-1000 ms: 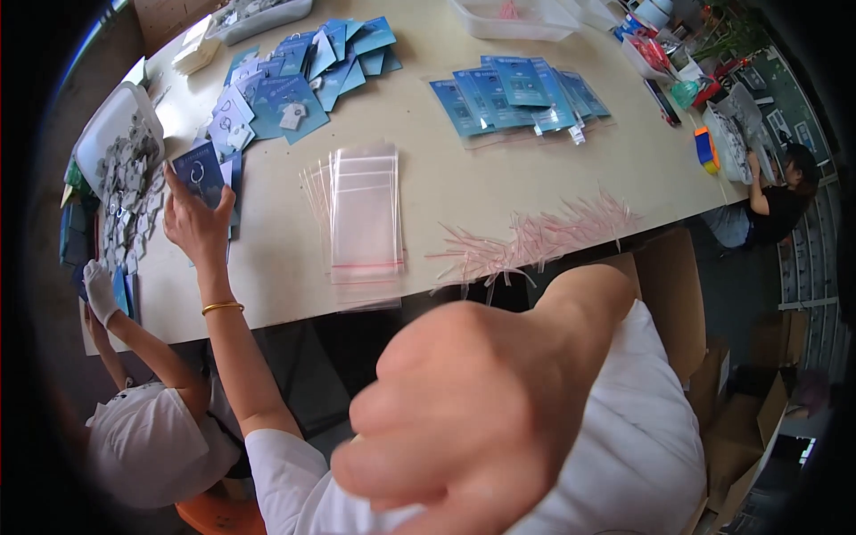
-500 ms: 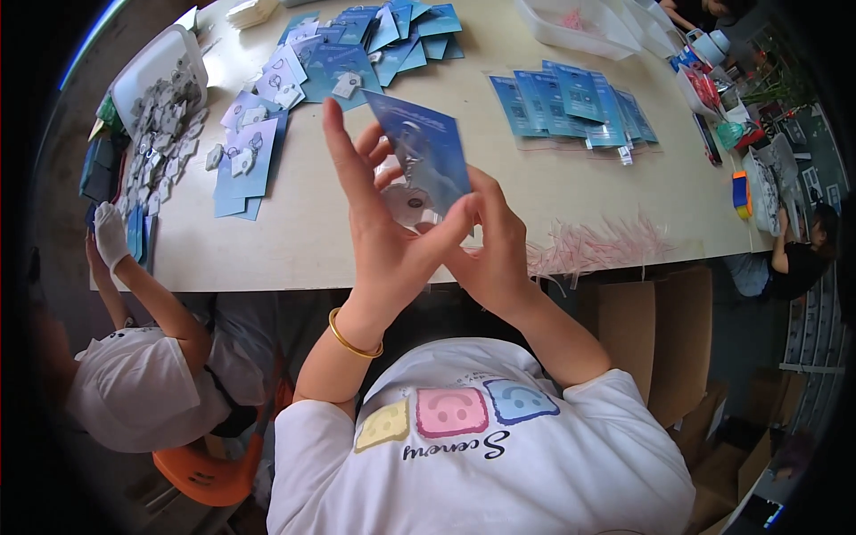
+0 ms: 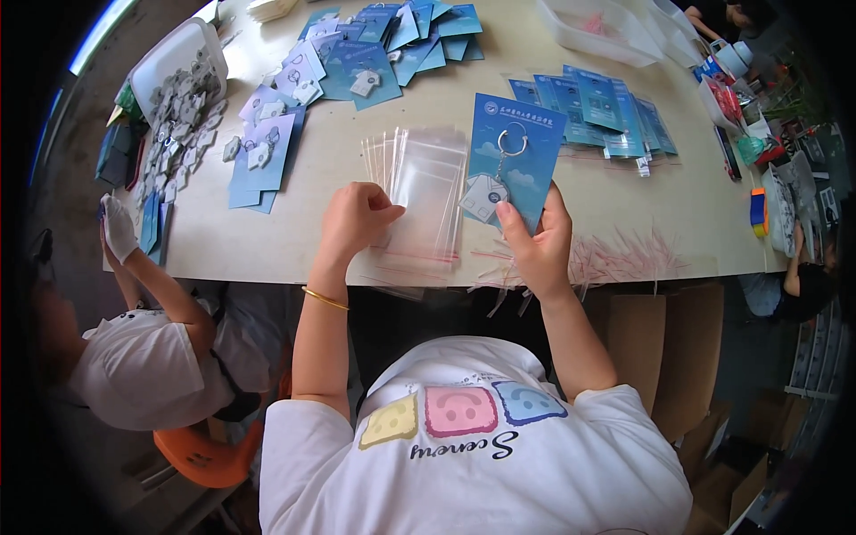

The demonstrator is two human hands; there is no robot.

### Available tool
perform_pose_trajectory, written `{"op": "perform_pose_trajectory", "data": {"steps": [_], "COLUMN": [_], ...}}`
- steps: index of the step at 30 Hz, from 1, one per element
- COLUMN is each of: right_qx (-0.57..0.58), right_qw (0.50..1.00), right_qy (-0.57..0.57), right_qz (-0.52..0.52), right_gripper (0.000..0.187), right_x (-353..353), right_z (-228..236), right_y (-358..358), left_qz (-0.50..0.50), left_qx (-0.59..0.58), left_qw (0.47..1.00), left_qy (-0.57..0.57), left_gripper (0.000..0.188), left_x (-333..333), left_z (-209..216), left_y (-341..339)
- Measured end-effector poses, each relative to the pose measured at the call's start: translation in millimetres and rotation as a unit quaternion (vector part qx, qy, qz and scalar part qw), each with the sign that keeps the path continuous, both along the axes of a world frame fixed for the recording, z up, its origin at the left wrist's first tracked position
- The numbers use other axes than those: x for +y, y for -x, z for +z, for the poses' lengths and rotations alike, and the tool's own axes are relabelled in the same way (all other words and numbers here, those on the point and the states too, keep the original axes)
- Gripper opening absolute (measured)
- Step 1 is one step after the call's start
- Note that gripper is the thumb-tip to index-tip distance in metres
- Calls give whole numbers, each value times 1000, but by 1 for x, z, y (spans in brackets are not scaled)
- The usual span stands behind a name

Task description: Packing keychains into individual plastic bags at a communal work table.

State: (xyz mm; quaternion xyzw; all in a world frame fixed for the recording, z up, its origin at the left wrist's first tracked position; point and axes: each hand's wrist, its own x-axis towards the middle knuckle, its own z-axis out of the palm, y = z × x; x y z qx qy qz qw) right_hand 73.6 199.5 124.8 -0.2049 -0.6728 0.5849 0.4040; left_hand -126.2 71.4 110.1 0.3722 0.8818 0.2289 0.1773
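In my right hand (image 3: 546,245) is a blue card (image 3: 528,178), held upright at its lower edge between thumb and fingers. A keychain with a metal ring and a white house-shaped charm (image 3: 482,198) hangs on the card's front, and my thumb presses beside the charm. My left hand (image 3: 352,218), with a gold bangle at the wrist, is closed in a pinch at the left edge of a fanned stack of clear plastic bags (image 3: 430,192). Its fingertips are partly hidden, but they appear to grip a bag.
Blue cards with keychains (image 3: 366,71) lie heaped at the back left. Loose charms (image 3: 183,134) spill from a white bin (image 3: 169,58). Bagged cards (image 3: 602,107) lie at right, behind a pile of pink-edged strips (image 3: 624,257). A co-worker's gloved hand (image 3: 119,227) is at far left.
My hands have moved apart. The card, earlier tilted between both hands, is now in my right hand facing me. My left hand has dropped to the bags, which my hands hid before.
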Motion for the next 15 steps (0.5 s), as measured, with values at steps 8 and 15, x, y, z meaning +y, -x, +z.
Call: {"op": "perform_pose_trajectory", "data": {"steps": [8,15], "right_qx": [-42,-166], "right_qw": [998,911], "right_qy": [31,211], "right_qz": [20,312], "right_gripper": [27,38], "right_x": [4,-37], "right_z": [-1,-2], "right_y": [-3,-10], "left_qz": [74,175], "left_qx": [-210,-389], "left_qw": [925,672], "left_qy": [-306,-606], "left_gripper": [20,16], "left_x": [-29,-24], "left_z": [30,52], "left_y": [20,33]}}
